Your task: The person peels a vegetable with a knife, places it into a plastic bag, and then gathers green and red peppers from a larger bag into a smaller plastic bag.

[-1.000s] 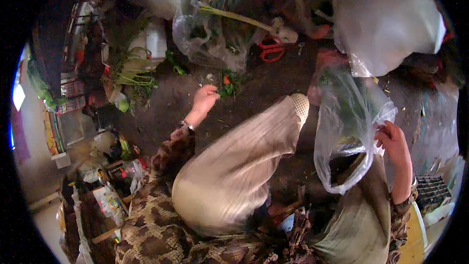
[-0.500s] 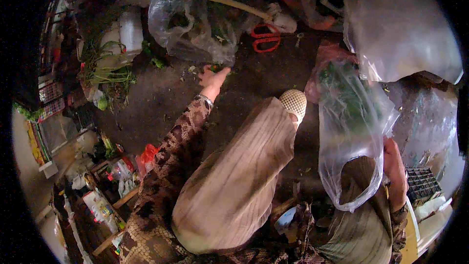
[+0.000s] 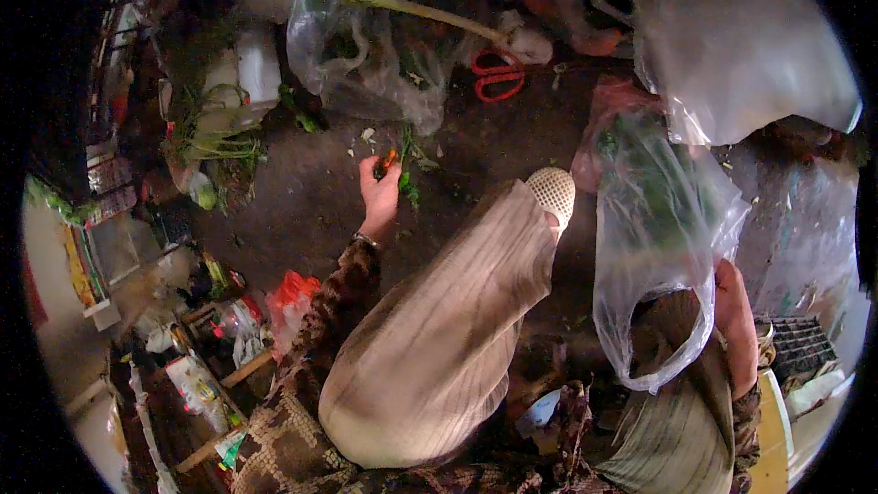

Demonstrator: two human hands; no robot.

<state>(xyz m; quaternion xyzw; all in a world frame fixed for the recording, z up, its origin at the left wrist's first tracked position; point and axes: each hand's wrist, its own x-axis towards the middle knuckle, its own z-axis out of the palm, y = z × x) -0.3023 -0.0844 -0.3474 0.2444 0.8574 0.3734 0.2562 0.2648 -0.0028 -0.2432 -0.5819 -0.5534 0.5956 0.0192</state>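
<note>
Hands apart: left hand (image 3: 379, 190) pinches small green-orange scrap (image 3: 388, 163) off bare floor (image 3: 302, 192); right hand (image 3: 737, 311) grips clear bag (image 3: 654, 238) rim. Scissors (image 3: 497, 75) beyond.

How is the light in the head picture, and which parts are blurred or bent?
Head view: dim, uneven light; glare on the clear plastic bag that the right hand holds; the left hand looks fairly sharp; fisheye bending and black corners at the rim.

Colourful packets (image 3: 206, 375) cluttered at lower left
</note>
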